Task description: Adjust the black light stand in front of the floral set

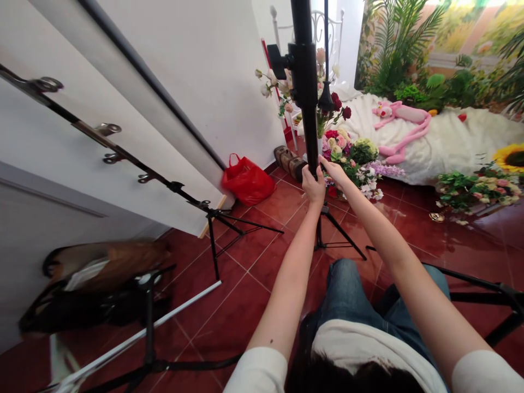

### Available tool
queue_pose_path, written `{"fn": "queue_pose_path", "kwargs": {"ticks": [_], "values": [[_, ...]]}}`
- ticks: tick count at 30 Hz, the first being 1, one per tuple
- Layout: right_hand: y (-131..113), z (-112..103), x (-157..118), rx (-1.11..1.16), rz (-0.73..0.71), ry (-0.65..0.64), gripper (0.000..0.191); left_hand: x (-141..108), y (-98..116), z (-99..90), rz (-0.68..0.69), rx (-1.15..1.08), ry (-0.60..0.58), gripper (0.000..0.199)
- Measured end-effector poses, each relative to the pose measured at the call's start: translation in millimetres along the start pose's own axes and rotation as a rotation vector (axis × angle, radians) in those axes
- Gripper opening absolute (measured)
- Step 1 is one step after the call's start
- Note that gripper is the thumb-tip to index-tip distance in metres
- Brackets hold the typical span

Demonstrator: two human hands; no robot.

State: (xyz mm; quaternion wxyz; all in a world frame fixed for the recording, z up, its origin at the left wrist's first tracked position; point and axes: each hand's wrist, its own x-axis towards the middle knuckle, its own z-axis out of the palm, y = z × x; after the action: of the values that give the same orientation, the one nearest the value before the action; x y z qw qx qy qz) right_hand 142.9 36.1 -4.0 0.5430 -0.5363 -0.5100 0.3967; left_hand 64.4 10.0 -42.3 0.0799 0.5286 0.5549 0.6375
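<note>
A black light stand (303, 76) rises upright in front of me, with a clamp knob on its collar and its legs spread on the red tiles. My left hand (314, 187) is wrapped around the lower part of its pole. Just beside it, slightly higher and to the right, my right hand (333, 173) touches the same pole, its fingers partly hidden behind the pole. A black cable with a plug (326, 98) hangs along the right side of the stand.
Left are a clipped backdrop stand (123, 153), a red bag (248, 180), a brown bag (131, 259) and a white pole (164, 318). Flowers (364, 153) and a pink plush toy (409, 114) on white fabric lie beyond. Black tripod legs (478, 296) stand right.
</note>
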Motion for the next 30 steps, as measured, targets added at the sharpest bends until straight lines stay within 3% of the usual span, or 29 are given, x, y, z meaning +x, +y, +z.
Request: {"fn": "queue_pose_path", "kwargs": {"ticks": [3,6,10,17,24,30], "values": [[-8,6,-2,0.074,0.216,0.027,0.035,0,-1,0.7,-0.002,0.001,0.008,0.051],[-11,14,1,0.09,0.306,0.13,0.027,0,-1,1.6,-0.027,0.005,0.0,0.048],[-6,22,1,0.127,0.203,0.165,0.033,0,-1,2.3,-0.04,0.004,-0.002,0.046],[-1,14,-30,0.159,-0.054,-0.143,0.069,-1,-1,3.3,-0.027,-0.001,-0.005,0.043],[-4,3,-42,0.171,-0.054,-0.276,0.077,-1,-2,2.5,-0.018,0.018,0.005,0.045],[-1,13,-39,0.249,0.044,-0.192,0.07,-1,1,1.4,-0.013,0.031,0.02,0.048]]}}
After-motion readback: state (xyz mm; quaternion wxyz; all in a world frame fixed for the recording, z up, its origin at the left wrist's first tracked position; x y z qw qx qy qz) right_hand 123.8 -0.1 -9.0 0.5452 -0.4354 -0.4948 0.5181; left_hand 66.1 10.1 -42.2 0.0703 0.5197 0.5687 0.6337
